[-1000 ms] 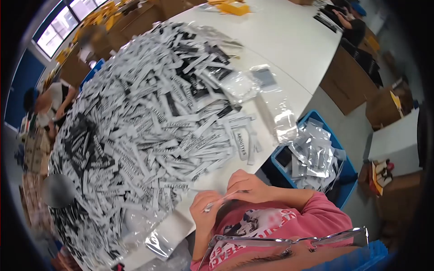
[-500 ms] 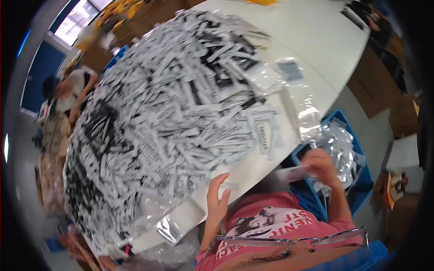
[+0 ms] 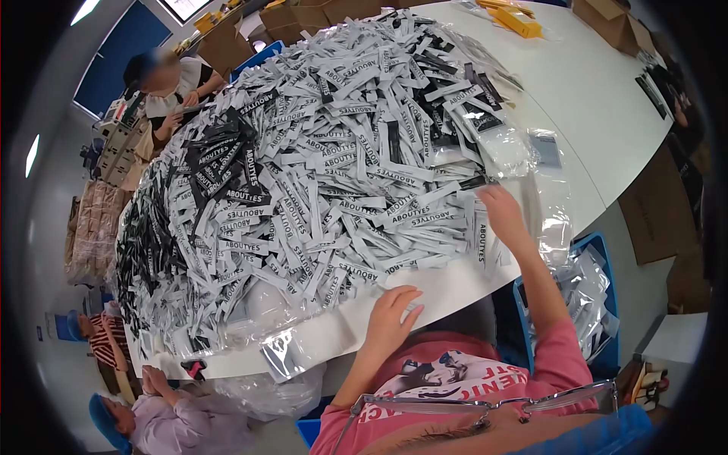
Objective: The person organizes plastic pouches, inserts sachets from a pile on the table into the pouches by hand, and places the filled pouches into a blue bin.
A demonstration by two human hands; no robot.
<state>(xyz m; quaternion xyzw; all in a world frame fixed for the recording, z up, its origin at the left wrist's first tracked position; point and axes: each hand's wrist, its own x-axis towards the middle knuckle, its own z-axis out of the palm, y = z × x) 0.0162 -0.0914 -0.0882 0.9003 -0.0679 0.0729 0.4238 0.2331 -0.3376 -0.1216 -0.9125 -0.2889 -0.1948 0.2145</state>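
Observation:
A large heap of white and black printed stick packets (image 3: 341, 174) covers much of the white table (image 3: 455, 292). Near the front edge, my left hand (image 3: 388, 322) rests with thumb and fingers apart, over a small pale strip partly hidden beneath it. My right hand (image 3: 502, 216) reaches to the heap's right edge, fingertips drawn together beside a black packet (image 3: 473, 182); what they hold, if anything, is hidden. Clear plastic bags (image 3: 552, 205) lie right of that hand, and another clear bag (image 3: 282, 356) lies at the front edge.
A blue bin (image 3: 613, 292) of clear packets stands below the table's right side, beside my right forearm. One person (image 3: 163, 87) sits across at the back left; two more (image 3: 174, 417) are at the lower left. Yellow packages (image 3: 517, 21) and cardboard boxes (image 3: 607, 23) are at the back.
My hands, together at first, have parted. The right one went over the blue bin with a pale packet, then up to the heap, where that packet no longer shows. The view has shifted.

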